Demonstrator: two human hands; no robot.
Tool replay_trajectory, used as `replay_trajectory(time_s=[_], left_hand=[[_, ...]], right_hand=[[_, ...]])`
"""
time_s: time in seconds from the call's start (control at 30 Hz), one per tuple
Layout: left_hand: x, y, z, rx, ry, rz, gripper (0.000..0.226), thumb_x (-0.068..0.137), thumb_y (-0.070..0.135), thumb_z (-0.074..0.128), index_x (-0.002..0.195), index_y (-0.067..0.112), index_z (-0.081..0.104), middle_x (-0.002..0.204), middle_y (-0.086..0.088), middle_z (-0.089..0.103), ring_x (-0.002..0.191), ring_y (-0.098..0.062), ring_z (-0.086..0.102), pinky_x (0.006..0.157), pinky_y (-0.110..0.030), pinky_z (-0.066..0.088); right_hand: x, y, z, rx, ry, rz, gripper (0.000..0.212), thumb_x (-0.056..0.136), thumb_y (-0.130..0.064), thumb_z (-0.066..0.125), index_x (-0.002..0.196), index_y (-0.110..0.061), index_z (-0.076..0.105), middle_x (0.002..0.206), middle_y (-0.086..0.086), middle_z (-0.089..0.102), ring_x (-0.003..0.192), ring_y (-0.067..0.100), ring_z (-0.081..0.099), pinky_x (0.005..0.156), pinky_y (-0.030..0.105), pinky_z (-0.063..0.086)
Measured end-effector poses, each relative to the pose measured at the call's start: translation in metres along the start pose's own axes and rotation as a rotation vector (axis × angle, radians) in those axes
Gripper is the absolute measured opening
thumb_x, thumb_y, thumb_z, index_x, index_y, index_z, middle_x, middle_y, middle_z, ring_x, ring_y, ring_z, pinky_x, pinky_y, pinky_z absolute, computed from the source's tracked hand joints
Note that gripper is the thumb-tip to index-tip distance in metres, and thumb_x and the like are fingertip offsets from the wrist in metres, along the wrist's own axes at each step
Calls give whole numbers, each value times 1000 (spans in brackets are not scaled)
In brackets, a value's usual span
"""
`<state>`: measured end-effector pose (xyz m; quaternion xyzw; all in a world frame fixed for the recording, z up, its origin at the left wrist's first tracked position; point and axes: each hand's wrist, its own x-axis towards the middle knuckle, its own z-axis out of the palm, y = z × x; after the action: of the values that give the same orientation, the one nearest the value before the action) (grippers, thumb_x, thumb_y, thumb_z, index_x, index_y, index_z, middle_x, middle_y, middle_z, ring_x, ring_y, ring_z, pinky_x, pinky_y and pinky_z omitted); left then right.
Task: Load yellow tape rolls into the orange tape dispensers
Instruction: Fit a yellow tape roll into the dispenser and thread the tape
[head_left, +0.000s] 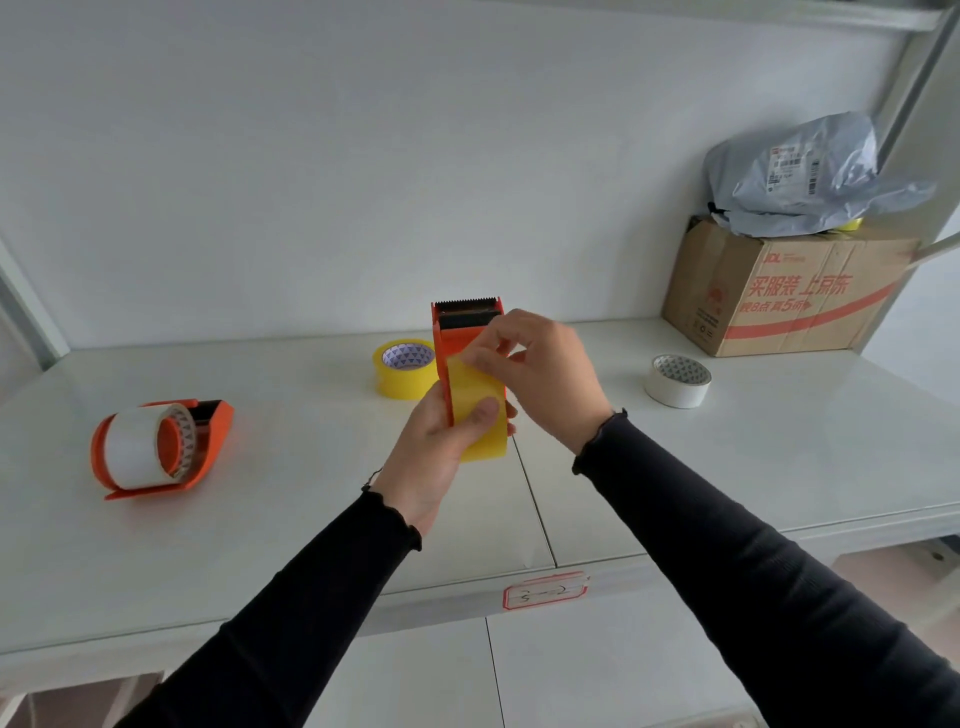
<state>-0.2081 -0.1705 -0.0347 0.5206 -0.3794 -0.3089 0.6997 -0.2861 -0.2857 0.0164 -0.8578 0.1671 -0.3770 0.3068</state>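
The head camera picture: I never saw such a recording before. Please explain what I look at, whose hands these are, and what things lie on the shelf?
There is no machine here. One camera sits on a person's head and looks down at their two bare hands. The left hand grips an orange tape dispenser with a yellow tape roll in it. The right hand pinches at the tape near the top of the roll. On the white shelf lie a second orange dispenser holding a white roll, a spare yellow roll, a loose white roll, and a cardboard box with a grey bag on top.
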Motion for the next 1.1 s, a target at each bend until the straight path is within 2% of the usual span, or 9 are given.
replay_trajectory(time_s=[0.17,0.3,0.37,0.47,0.53,0.63,0.77,1.0,1.1], left_hand=[[-5,-2,7,113,-1,82,47,92,20,63,136,14,52,109,-10,72,92,-18,71,82,-29,56],[-6,-8,12,161,34,154,55,92,25,63,143,20,44,126,-7,67,110,-24,68,93,-35,54],[-7,-11,11,147,29,141,53,94,22,63,143,20,43,124,-7,68,107,-23,70,90,-33,54],[-11,-15,11,140,-1,112,49,94,17,64,140,19,47,118,-9,71,100,-22,72,87,-30,55],[-14,-14,12,110,-32,82,45,93,16,65,137,17,51,112,-10,72,95,-19,73,85,-30,56],[-15,-13,12,49,-82,13,39,92,12,64,131,13,55,106,-21,71,83,-19,72,78,-29,56],[-16,-14,14,26,-114,-43,43,84,13,62,126,12,57,102,-28,67,78,-21,70,71,-25,55],[-11,-9,9,3,-164,-64,35,90,21,69,117,1,59,85,-13,70,74,-19,69,69,-24,53],[-15,-6,9,-31,-199,-28,39,86,20,69,117,-1,59,83,-10,69,72,-19,67,70,-26,54]], right_hand=[[7,9,-5,565,98,428,29,92,-11,65,66,-12,53,67,8,61,57,15,61,58,32,56],[3,13,-3,852,-30,649,9,93,-9,59,95,-3,66,79,8,69,62,16,66,55,24,55],[7,17,-1,766,41,629,7,94,-11,59,91,-5,62,76,6,66,62,14,63,53,25,54],[18,28,-9,275,287,330,20,92,-15,64,76,-5,59,72,-5,57,60,-1,54,62,26,52],[24,29,-15,124,249,148,16,92,-15,64,77,-8,63,83,-4,60,71,-5,55,72,21,48],[34,26,-20,139,67,113,16,96,-14,59,86,-3,61,86,16,69,68,11,56,64,30,45],[49,31,-21,85,91,100,18,98,-18,53,86,-7,58,82,3,75,81,25,65,73,40,49],[68,36,-24,185,91,275,16,104,-19,45,91,-10,50,77,12,75,38,4,51,42,17,35],[83,41,-34,404,117,431,18,105,-18,44,89,-9,49,73,11,70,36,11,58,43,21,46]])
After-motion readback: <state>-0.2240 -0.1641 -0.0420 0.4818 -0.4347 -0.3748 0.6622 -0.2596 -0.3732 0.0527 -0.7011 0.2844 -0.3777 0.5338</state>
